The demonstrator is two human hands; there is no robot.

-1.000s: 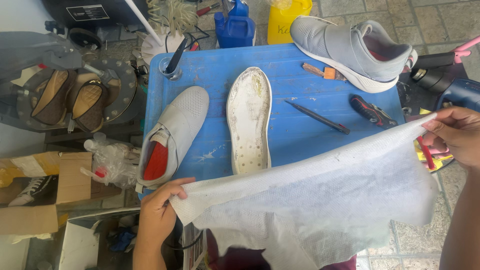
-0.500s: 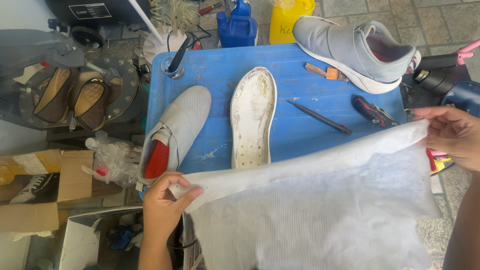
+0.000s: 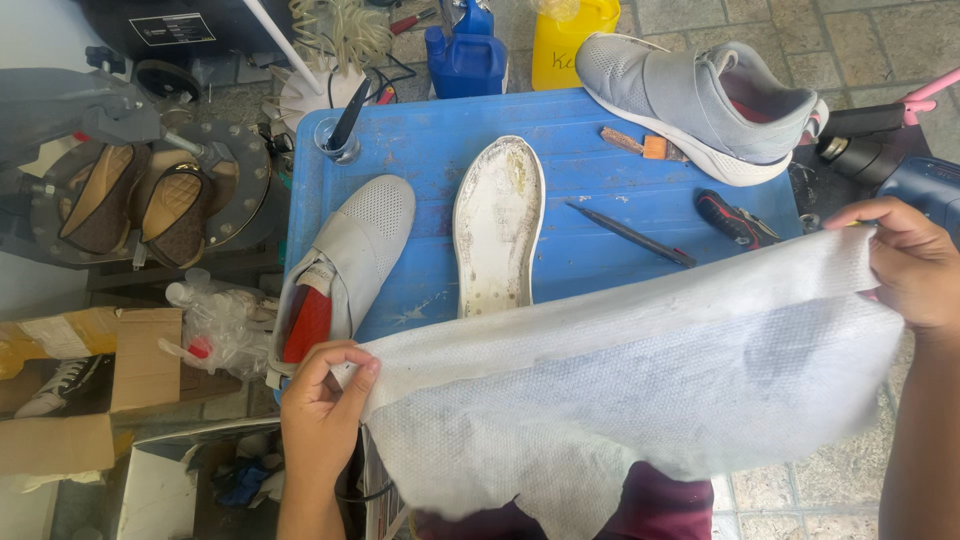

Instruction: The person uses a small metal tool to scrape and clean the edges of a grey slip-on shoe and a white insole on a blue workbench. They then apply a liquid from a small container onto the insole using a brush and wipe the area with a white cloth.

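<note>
A blue jug (image 3: 466, 55) and yellow jug (image 3: 572, 45) are standing behind the tabletop (image 3: 590, 160); a brown cardboard box (image 3: 100, 385) is lying left of it; a white-bordered black label (image 3: 172, 29) is sitting beyond its left corner.

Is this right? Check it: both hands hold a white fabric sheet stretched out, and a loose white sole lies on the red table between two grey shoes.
Not quite. In the head view the table is blue, not red. The rest stands: the left hand and right hand stretch the white fabric sheet, and the loose white sole lies between the two grey shoes.

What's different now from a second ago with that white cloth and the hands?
The white fabric sheet now hangs a little lower and nearer the person, uncovering more blue table. The left hand and right hand grip the same corners as before. The shoe upper, loose sole and grey shoe have not moved.
</note>
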